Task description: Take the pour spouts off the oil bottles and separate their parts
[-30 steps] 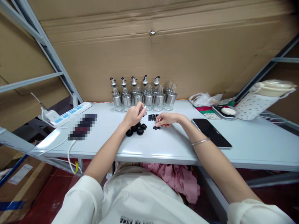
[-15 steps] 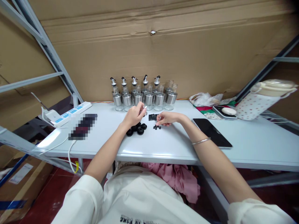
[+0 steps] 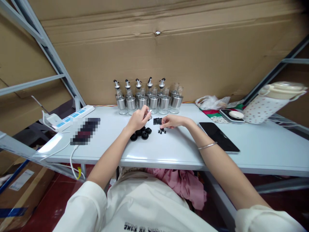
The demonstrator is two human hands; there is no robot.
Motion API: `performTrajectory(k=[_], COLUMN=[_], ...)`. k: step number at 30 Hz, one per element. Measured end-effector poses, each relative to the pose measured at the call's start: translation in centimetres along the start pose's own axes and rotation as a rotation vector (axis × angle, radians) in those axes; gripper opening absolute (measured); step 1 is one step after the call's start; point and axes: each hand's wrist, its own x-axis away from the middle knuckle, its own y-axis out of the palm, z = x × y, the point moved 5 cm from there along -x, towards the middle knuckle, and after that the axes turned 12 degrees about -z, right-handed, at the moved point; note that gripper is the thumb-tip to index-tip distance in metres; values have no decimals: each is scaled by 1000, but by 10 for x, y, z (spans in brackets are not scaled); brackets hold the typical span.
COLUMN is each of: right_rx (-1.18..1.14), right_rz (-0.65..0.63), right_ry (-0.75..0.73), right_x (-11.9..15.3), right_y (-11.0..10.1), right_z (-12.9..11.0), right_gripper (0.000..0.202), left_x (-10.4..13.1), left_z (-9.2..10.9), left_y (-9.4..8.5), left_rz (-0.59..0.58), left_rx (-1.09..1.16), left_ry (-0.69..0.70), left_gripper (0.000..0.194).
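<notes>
My left hand (image 3: 139,119) is closed around a small silvery piece (image 3: 150,112) whose end shows at the fingertips. Below it lie several round black stoppers (image 3: 145,135). My right hand (image 3: 170,121) has its fingers pinched together, and whatever they may hold is too small to make out. It is just above several tiny black pieces (image 3: 161,131) and beside a row of black parts (image 3: 157,121). Behind my hands stand two rows of glass bottles with steel sleeves (image 3: 164,102); several in the back row carry pourer tops (image 3: 138,83).
On the left are a power strip (image 3: 77,115) and white cables. A black tablet (image 3: 218,137) lies right of my right hand. Farther right are a plastic bag (image 3: 212,102), a device with a white oval case (image 3: 236,114) and a dotted jug (image 3: 265,106). Cardboard (image 3: 169,58) stands behind.
My right hand has lifted slightly from the tiny black pieces, with its fingertips a little higher. My left hand keeps nearly the same position and grip.
</notes>
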Motion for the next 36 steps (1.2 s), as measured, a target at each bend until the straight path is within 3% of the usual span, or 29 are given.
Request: performTrajectory(k=[10, 19, 36], right_rx=[106, 131, 195], right_rz=[95, 112, 120], right_ry=[33, 32, 91], right_x=[-1, -3, -1], right_y=[-6, 3, -4], right_z=[3, -18, -4], right_gripper=[57, 53, 59], left_x=[0, 0, 0], left_z=[0, 1, 0], left_y=[0, -1, -1], left_rz=[5, 1, 14], left_rx=[-5, -1, -16], left_ry=[2, 4, 6], left_gripper=[13, 12, 14])
